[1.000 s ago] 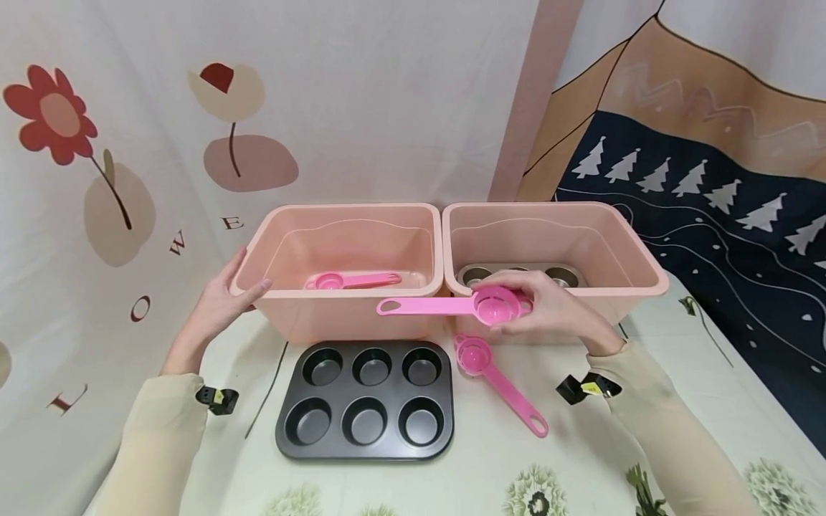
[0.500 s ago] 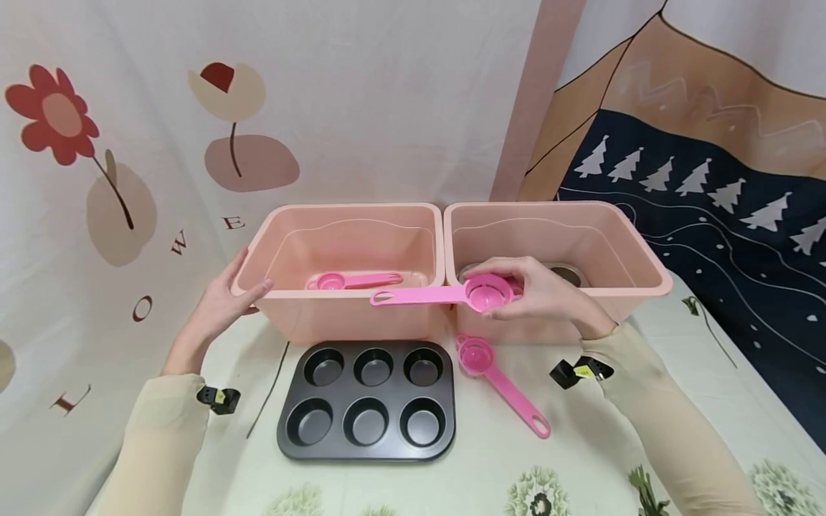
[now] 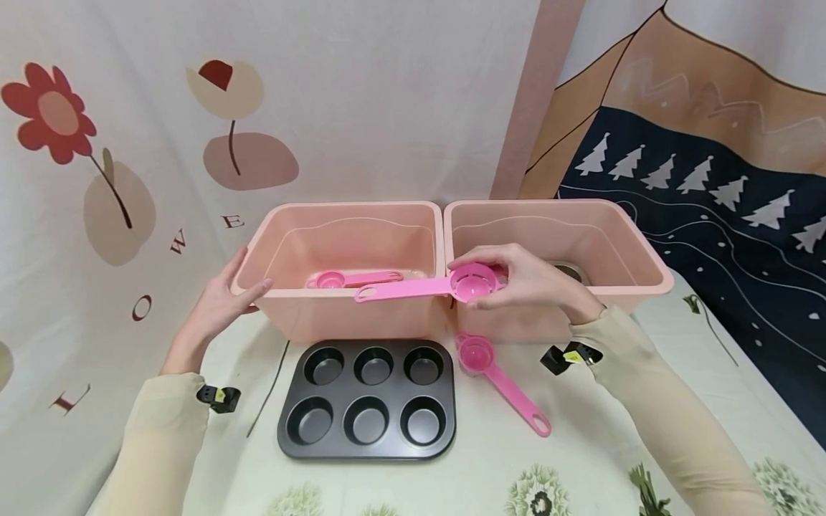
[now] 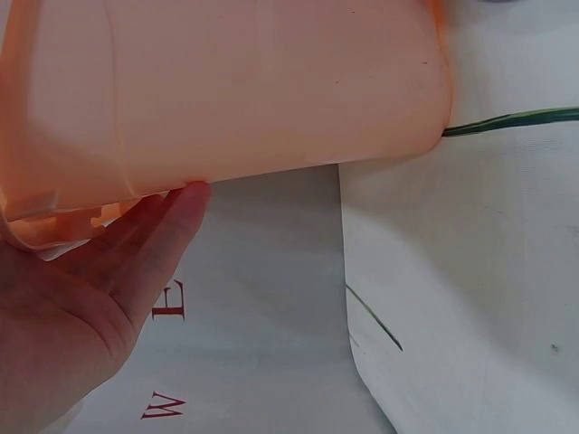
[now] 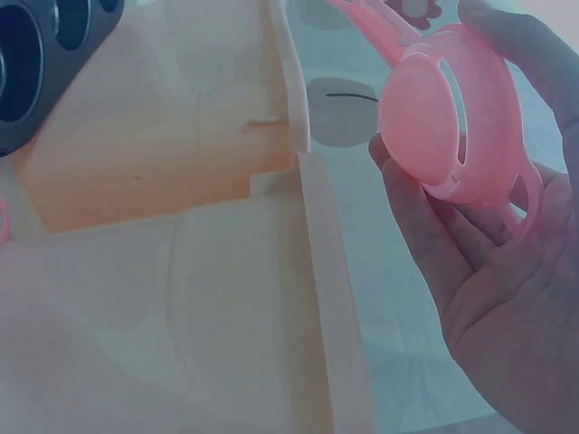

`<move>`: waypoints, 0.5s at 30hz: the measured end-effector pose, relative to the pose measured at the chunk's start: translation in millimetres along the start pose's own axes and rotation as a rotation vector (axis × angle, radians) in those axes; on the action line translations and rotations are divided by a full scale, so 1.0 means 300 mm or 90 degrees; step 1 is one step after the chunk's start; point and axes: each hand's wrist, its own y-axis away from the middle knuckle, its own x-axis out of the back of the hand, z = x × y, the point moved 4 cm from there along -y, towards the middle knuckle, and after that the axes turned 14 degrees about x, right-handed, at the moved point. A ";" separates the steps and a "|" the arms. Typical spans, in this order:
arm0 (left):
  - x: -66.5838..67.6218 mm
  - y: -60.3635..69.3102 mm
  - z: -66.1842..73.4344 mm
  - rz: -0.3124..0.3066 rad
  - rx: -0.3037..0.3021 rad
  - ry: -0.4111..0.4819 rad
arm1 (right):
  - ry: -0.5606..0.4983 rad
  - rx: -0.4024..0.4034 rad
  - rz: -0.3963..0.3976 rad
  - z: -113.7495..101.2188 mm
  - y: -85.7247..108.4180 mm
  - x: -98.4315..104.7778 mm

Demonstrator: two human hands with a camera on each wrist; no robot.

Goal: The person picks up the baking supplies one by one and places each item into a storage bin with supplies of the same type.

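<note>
In the head view my left hand (image 3: 216, 308) lies at the front left corner of the left pink bin (image 3: 348, 315), thumb and fingers spread along its rim. Its fingers look fairly straight against the bin wall in the left wrist view. My right hand (image 3: 538, 283) pinches the round head of a pink slotted spoon (image 3: 473, 282), an egg separator by its look. The spoon's handle points left, over the left bin's front rim. The right wrist view shows the spoon (image 5: 452, 117) between thumb and fingers of the right hand (image 5: 507, 307).
A similar pink spoon (image 3: 511, 390) lies on the table beside a dark muffin tin (image 3: 366, 451). Pink utensils (image 3: 355, 279) lie inside the left bin. The right pink bin (image 3: 606, 292) holds a metal tin (image 3: 574, 271), partly hidden by the right hand.
My right hand has moved left and slightly up with the pink spoon, whose handle now reaches over the left bin's front rim. The left hand stays where it was.
</note>
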 end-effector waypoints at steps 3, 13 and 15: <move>-0.002 0.000 -0.002 0.001 0.000 -0.006 | -0.001 0.002 -0.006 -0.003 -0.013 -0.007; 0.000 0.004 0.000 0.003 0.000 -0.006 | -0.001 0.011 -0.019 -0.017 -0.061 -0.033; 0.001 0.004 0.001 0.002 -0.001 -0.005 | -0.011 0.012 -0.021 -0.020 -0.070 -0.042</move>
